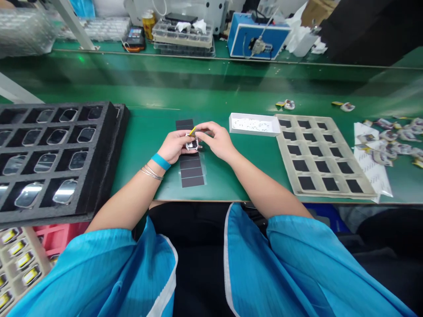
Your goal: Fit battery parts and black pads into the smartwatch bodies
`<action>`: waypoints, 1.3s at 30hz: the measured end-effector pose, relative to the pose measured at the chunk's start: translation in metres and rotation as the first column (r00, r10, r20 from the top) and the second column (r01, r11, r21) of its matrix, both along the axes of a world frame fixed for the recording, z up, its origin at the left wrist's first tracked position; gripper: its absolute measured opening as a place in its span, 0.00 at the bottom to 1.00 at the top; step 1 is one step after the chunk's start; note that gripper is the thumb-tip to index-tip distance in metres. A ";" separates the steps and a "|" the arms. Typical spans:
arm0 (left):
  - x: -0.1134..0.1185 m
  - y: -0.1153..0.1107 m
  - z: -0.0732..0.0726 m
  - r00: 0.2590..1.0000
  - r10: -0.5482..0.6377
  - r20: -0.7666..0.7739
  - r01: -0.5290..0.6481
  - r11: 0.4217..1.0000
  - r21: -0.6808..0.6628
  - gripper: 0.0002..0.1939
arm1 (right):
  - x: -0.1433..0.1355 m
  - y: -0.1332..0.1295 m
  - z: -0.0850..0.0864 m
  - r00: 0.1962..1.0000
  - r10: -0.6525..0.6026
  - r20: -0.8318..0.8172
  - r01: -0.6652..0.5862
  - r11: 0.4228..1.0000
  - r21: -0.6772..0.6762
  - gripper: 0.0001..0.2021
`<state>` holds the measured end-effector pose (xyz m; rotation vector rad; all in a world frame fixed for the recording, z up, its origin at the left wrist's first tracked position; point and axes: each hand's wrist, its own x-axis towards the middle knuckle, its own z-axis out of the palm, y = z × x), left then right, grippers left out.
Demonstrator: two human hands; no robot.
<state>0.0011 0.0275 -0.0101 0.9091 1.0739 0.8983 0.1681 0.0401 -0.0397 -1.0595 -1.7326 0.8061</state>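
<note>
In the middle of the green bench, my left hand point(174, 146) grips a small white-framed electronic part point(192, 144), like a watch body, with a dark inside. A yellow tab point(192, 131) sticks up from it. My right hand point(216, 140) comes in from the other side, its thumb and index finger closed at the tab and the upper edge of the part. The fingers hide some of the part. Beneath both hands lies a strip of black rectangles point(192, 171) on clear backing, partly covered by the left hand.
To the left stands a black foam tray point(105, 152) of watch-like glass-faced pieces. A white box point(254, 131) with tiny white pieces and a beige tray point(287, 165) with black squares are on the right. Several loose parts point(383, 154) lie farther right. A blue machine point(239, 37) sits behind.
</note>
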 end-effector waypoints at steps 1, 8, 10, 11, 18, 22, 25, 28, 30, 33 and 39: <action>0.000 0.000 0.001 1.000 -0.022 0.017 0.022 1.000 -0.009 0.11 | 0.000 0.000 0.001 1.000 -0.003 -0.003 0.003 1.000 0.030 0.11; -0.003 0.000 0.002 0.983 -0.160 0.090 0.163 0.986 -0.021 0.16 | -0.001 -0.009 0.009 0.994 -0.109 -0.005 0.109 0.991 0.084 0.07; -0.001 0.000 0.000 0.991 -0.128 0.048 0.128 0.992 -0.002 0.14 | -0.003 -0.010 0.008 0.994 -0.111 0.018 0.109 0.989 0.104 0.06; 0.001 -0.001 -0.002 0.994 -0.109 0.028 0.109 0.994 0.000 0.12 | -0.004 -0.011 0.008 0.993 -0.111 0.040 0.105 0.987 0.125 0.06; -0.001 0.004 -0.001 0.990 -0.033 0.136 0.049 0.992 -0.113 0.10 | -0.006 -0.014 0.005 0.967 -0.114 0.227 0.043 0.954 0.297 0.07; -0.007 0.009 0.000 0.966 -0.015 0.260 0.061 0.984 -0.170 0.11 | -0.005 -0.016 0.005 0.957 -0.062 0.284 -0.035 0.945 0.324 0.09; -0.010 0.010 -0.003 0.971 -0.046 0.234 0.067 0.994 -0.084 0.11 | -0.004 -0.014 0.004 0.962 -0.040 0.271 -0.044 0.954 0.297 0.06; -0.010 0.008 -0.006 0.974 -0.101 0.202 0.103 0.995 0.001 0.16 | -0.002 -0.008 -0.002 0.990 -0.025 0.137 -0.002 0.981 0.194 0.11; -0.008 0.007 -0.008 0.977 -0.115 0.181 0.109 0.993 0.040 0.18 | 0.000 -0.003 -0.007 0.999 0.043 -0.011 -0.043 0.999 0.023 0.22; -0.004 0.003 -0.009 0.982 -0.138 0.132 0.127 0.988 0.085 0.21 | 0.001 0.000 -0.014 0.959 0.215 -0.184 -0.248 0.950 -0.187 0.28; -0.004 0.002 -0.010 0.983 -0.157 0.094 0.139 0.975 0.174 0.26 | -0.005 -0.007 -0.014 0.954 0.199 -0.223 -0.227 0.968 -0.110 0.26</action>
